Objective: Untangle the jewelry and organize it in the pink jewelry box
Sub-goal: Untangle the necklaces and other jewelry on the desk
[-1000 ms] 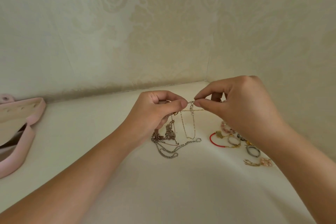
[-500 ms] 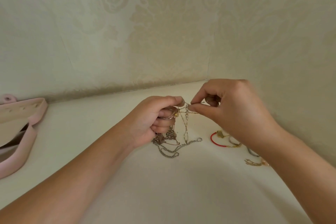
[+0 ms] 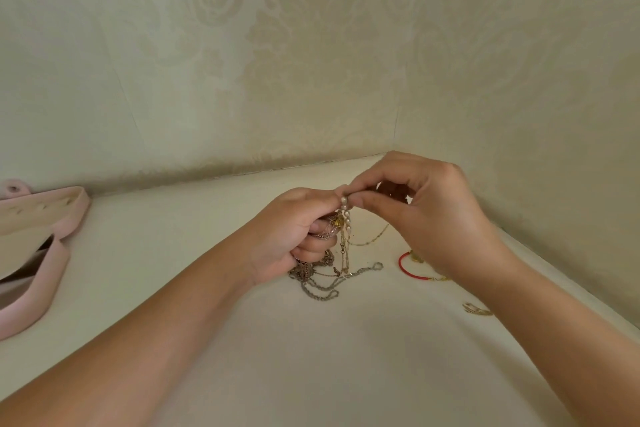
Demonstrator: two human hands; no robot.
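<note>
Silver and gold fine chains [image 3: 320, 282] hang knotted from the left hand [image 3: 287, 232], whose grip bunches them above the cream bench [image 3: 311, 357]. The right hand [image 3: 436, 211] pinches a pearl-beaded strand [image 3: 346, 217]. Light, limp and likely to snag, they are best held beside the knot. The pink velvet jewelry box [image 3: 52, 274] sits well apart.

- The pink jewelry box [image 3: 52, 218] runs off the left edge, and its compartments can't be made out.
- The right hand [image 3: 433, 215] covers much of the red bracelet [image 3: 403, 265].
- The left hand [image 3: 291, 236] hides the upper tangled chains [image 3: 322, 284] under curled fingers; which strand loops which is too fine to tell.
- A small gold piece [image 3: 476, 309] disappears under the right forearm.
</note>
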